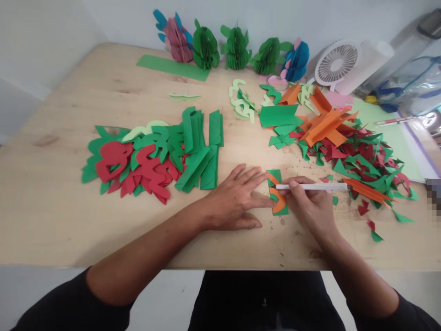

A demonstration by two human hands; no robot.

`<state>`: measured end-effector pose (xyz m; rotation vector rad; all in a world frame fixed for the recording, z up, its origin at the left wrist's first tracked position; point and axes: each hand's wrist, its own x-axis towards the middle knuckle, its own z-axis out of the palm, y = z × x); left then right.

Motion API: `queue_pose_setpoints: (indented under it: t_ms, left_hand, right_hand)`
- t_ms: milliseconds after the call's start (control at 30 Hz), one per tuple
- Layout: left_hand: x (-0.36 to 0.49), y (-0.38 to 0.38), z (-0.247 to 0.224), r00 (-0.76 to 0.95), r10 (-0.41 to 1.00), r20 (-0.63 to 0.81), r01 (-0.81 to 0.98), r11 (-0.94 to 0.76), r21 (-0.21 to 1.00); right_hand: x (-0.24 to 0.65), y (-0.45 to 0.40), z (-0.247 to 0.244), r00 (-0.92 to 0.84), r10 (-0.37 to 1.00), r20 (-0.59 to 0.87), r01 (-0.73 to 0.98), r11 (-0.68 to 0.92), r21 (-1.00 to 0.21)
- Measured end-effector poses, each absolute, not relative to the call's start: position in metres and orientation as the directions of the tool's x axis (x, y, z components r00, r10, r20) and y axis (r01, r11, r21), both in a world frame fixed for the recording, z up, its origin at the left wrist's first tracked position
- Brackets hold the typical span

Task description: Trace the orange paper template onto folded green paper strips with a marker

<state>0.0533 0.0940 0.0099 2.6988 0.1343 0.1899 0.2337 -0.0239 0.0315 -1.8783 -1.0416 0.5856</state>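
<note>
My right hand (312, 204) grips a slim white pen (320, 186), its tip touching the edge of an orange paper cutout (281, 200). That curved cutout lies flat on a small green paper rectangle (275, 175) near the table's front. With fingers spread, my left hand (241, 197) lies flat, two fingertips pressing on the cutout's left side. Folded green paper strips (196, 170) lie just beyond my left hand, beside a pile of red cutouts (148, 165) mixed with green ones.
Red and green scraps (365, 158) heap at the right, with folded orange paper (325, 126) on top. Along the wall stand green honeycomb paper figures (236, 48), a pink one (177, 39) and a blue one (296, 62). A white fan (336, 64) stands at the back right.
</note>
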Motion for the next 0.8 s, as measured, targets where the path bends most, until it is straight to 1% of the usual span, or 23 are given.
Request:
queue_pose_setpoints:
  t_ms: [333, 467, 800]
  left_hand:
    - [0.0537, 0.0943, 0.0108, 0.987, 0.118, 0.105, 0.063, -0.902, 0.427]
    - [0.0538, 0.0944, 0.0098, 0.987, 0.118, 0.106, 0.063, -0.904, 0.423]
    - [0.0536, 0.0939, 0.0106, 0.988, 0.119, 0.103, 0.064, -0.904, 0.423]
  right_hand:
    - [0.2315, -0.024, 0.0293, 0.523, 0.852, -0.003, 0.441, -0.274, -0.855]
    - [0.2325, -0.024, 0.0296, 0.524, 0.851, 0.021, 0.461, -0.262, -0.848]
    - [0.2371, -0.0254, 0.0292, 0.558, 0.83, 0.02, 0.46, -0.289, -0.84]
